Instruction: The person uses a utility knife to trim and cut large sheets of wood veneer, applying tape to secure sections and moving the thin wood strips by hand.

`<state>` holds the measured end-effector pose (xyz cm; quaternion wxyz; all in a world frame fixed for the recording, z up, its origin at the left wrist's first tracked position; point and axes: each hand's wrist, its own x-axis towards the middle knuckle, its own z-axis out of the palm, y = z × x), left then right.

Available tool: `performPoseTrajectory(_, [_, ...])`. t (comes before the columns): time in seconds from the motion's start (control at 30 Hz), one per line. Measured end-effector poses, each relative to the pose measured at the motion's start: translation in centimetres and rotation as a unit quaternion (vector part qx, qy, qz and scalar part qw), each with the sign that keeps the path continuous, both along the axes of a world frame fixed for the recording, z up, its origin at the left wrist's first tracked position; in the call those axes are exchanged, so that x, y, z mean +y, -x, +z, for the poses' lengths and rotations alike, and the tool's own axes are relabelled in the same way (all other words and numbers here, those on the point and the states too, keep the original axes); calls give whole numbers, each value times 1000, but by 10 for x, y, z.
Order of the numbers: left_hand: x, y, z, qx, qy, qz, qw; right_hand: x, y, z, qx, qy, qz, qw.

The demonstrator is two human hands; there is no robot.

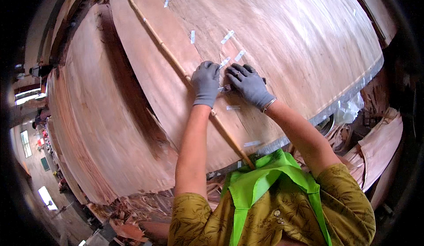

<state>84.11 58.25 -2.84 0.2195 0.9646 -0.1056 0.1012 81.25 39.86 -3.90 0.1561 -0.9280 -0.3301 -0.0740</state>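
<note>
Here, nearest me, both bare forearms reach up from a green apron. The left hand (206, 82) lies flat on the veneer (282, 30), gloved fingers (207, 67) together and pressing beside a thin cane (172, 60) that crosses the sheet. The right hand (248, 83) pinches something small and dark at a split; what it is I cannot tell. The sheet, spread on the desk, looks light, thin and brittle, best handled with flat palms, not by its edges. Beyond, white tape strips (227, 37) dot it.
</note>
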Motion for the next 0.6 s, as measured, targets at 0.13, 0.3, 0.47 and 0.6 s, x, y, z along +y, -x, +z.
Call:
performPoseTrajectory(0.13, [7, -6, -8, 17, 68, -1, 998, 0, 0, -1, 1, -14, 4, 1000])
performPoseTrajectory(0.3, [17, -11, -7, 57, 125, -38, 990, -2, 0, 0, 3, -15, 7, 1000])
performPoseTrajectory(0.47, [15, -11, 8, 97, 108, -56, 988, -2, -1, 2, 6, -18, 8, 1000])
performPoseTrajectory(0.6, [15, -16, 6, 83, 84, -50, 992, 0, -1, 1, 9, -28, 4, 1000])
